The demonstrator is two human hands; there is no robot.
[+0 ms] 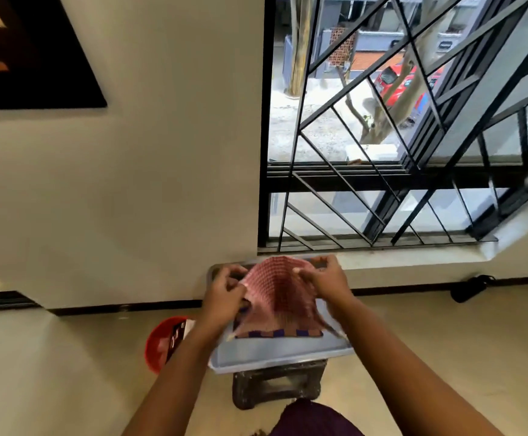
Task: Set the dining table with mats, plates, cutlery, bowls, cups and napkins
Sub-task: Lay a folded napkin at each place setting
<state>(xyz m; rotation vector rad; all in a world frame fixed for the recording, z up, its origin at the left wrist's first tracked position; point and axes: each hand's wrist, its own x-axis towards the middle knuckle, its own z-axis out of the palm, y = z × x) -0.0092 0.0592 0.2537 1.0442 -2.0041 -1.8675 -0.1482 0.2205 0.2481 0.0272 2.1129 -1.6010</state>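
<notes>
The left hand [226,286] pinched the left edge of a pink-and-white checked woven cloth [275,297], probably a mat or napkin, fingers curled together on the fabric. The cloth was tented between both hands above a pale blue-grey rectangular plastic tray [275,352], which sat on a dark low stool [276,387] by the window wall. Its raised fold ran away from the person, with the near hem, banded in purple, drooping onto the tray. The right hand [325,278] pinched the opposite edge, fingertips pressed together. Both hands sat equally near; the cloth lay between them, so lifting clear looked the likely next move.
</notes>
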